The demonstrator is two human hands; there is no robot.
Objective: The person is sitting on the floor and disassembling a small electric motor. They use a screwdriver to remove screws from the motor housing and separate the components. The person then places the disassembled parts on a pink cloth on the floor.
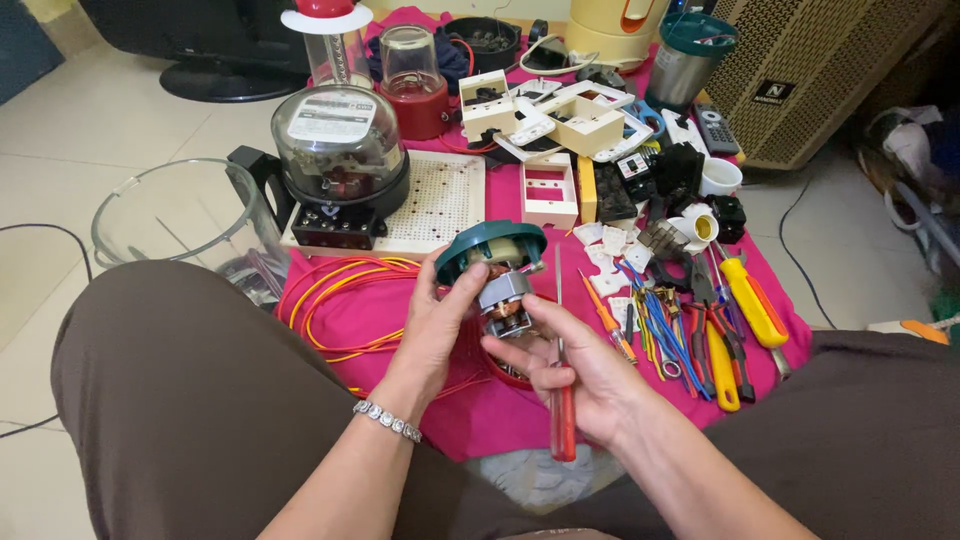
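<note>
A person sits over a pink cloth (520,410) spread on the floor. The left hand (437,325) curls its fingers around a small electric motor (497,280) with a green plastic cap, holding it tilted above the cloth. The right hand (570,370) touches the motor's copper windings with its fingertips while its palm and lower fingers clasp a red-handled screwdriver (562,400), whose shaft rises just past the fingertips. Left of the left fingers lie coiled orange and yellow wires (340,300). Right of the right fingers lie pliers (735,330) with yellow handles and loose blue wires (665,325). Beyond the fingers stands a glass-domed electric meter (338,150).
</note>
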